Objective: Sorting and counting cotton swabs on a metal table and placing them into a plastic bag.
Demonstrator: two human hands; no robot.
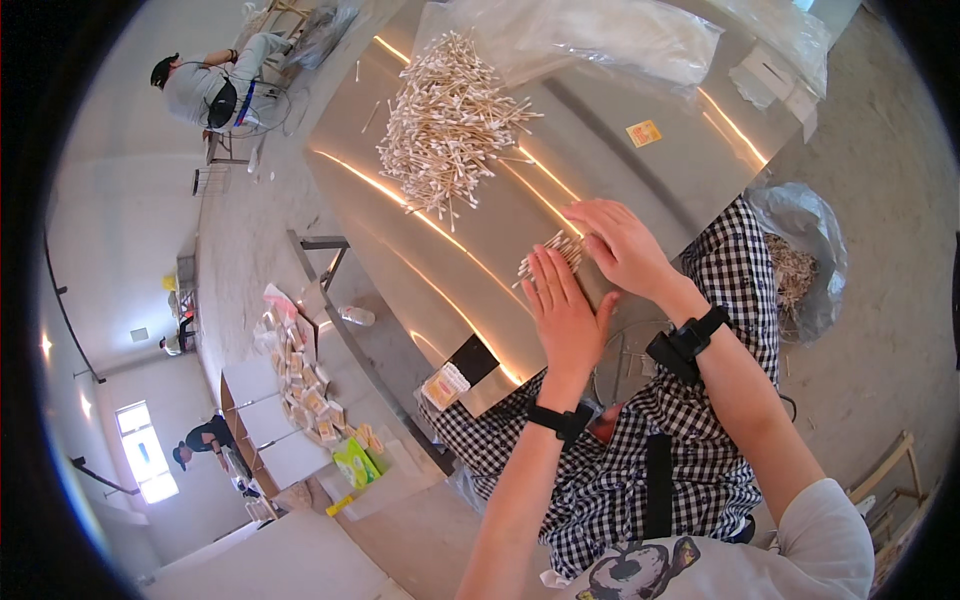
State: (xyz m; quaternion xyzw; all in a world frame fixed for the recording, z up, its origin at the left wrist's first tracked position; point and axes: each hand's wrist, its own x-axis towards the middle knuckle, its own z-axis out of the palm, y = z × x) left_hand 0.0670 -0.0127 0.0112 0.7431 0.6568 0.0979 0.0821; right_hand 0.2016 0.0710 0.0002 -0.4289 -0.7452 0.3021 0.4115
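On the shiny metal table (420, 270), a small bunch of cotton swabs (551, 256) lies in front of my hands. My left hand (564, 315) has its fingers stretched out, the tips touching the near side of the bunch. Beside it my right hand (628, 255) is flat and angled, its extended fingers reaching along the right side of the swabs. Parts of the bunch are hidden under my fingers. Farther off is a big loose heap of cotton swabs (445, 125), with a few strays around it.
Clear plastic bags (610, 40) cover the table's far edge, near a small orange card (644, 133). A small printed pack (445, 385) sits at the near left corner. A plastic bag of swabs (795, 270) stands right of my lap. Another table (375, 400) holds many packs; people sit farther off.
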